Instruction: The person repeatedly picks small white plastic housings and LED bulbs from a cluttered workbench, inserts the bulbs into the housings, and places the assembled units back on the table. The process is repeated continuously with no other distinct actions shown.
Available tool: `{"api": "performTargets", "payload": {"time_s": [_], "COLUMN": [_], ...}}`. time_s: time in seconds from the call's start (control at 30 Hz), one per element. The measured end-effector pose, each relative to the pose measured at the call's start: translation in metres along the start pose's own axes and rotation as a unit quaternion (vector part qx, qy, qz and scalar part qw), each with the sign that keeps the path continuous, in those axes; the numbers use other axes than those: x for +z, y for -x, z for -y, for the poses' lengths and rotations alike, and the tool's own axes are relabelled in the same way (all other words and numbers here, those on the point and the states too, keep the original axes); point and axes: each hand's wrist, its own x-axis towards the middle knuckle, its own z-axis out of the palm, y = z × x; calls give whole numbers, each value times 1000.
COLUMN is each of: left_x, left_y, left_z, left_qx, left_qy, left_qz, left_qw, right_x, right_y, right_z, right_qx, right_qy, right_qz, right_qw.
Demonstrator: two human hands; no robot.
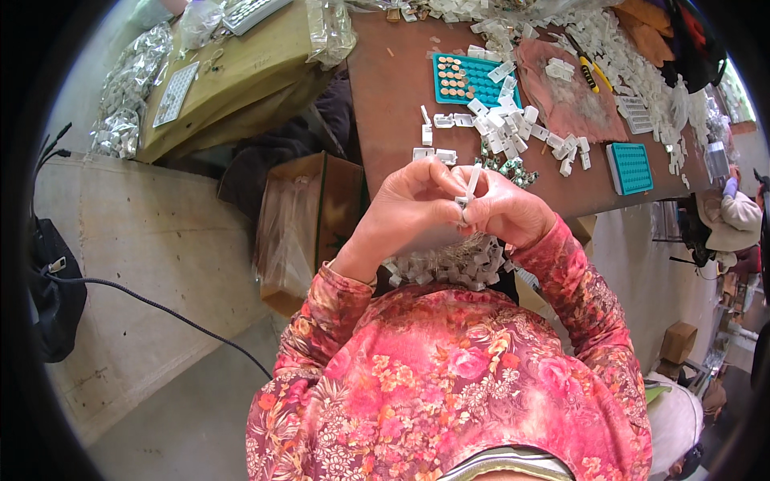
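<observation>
Both hands meet above my lap at the near edge of the reddish-brown table (393,88). My left hand (413,199) pinches a small white plastic part (473,181) between thumb and fingers. My right hand (509,207) is closed on the same part from the other side; a narrow strip of it sticks up between the fingertips. Just beyond the hands lies a heap of white plastic housings (505,128), with small green circuit boards (513,171) beside it. Below the hands, more clear plastic pieces (449,268) are piled at my lap, partly hidden by my arms.
A teal tray (497,88) holds copper-coloured discs; another teal tray (630,168) lies to the right. Yellow-handled pliers (589,74) rest by a pink cloth (553,96). A cardboard box (337,200) stands at left, near a cloth-covered surface (241,72). A black cable (160,307) crosses the left side.
</observation>
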Motion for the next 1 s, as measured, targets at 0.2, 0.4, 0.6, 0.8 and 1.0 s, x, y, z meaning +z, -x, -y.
{"api": "performTargets", "payload": {"time_s": [0.2,0.4,0.6,0.8,1.0], "left_x": [8,15,14,8,24], "left_y": [1,6,10,6,7], "left_z": [1,10,11,11,13], "left_qx": [45,107,167,245,124], "left_qy": [-63,-236,-384,-500,-135], "left_qz": [-152,-304,-283,-234,-279], "left_qw": [985,917,863,797,943], "right_x": [18,27,34,34,35], "right_y": [-4,5,2,3,6], "right_z": [-19,-15,-18,-12,-13], "right_qx": [-81,-119,-171,-191,-179], "right_qy": [-75,133,203,244,173], "right_qz": [-102,-160,-213,-221,-191], "right_qw": [989,971,940,924,950]}}
